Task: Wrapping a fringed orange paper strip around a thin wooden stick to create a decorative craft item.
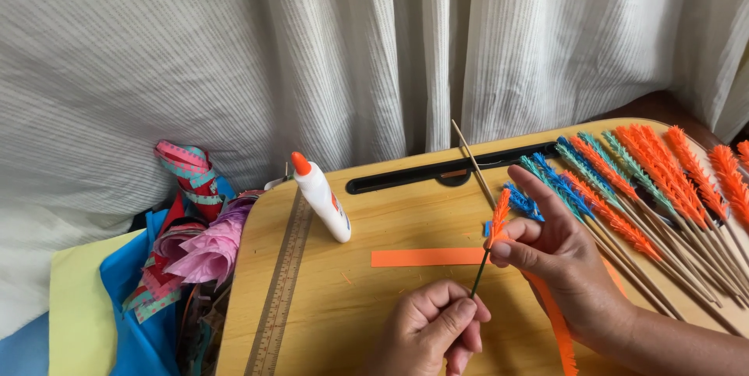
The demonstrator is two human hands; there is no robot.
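Observation:
My left hand [433, 329] pinches the lower end of a thin dark stick [478, 276] near the table's front edge. My right hand [558, 255] holds fringed orange paper [499, 218] against the upper part of that stick, thumb and fingers closed around it. A long tail of the orange fringed strip [558, 325] trails down past my right wrist. A flat orange paper strip [425, 257] lies on the wooden lap table [351, 306] just left of my hands.
A white glue bottle with an orange cap [321, 198] stands left of centre. Several finished orange and blue fringed sticks [647, 181] lie at the right. A bare wooden skewer [472, 161] leans by the black slot [437, 173]. Ribbons and coloured paper [187, 243] are piled beside the table.

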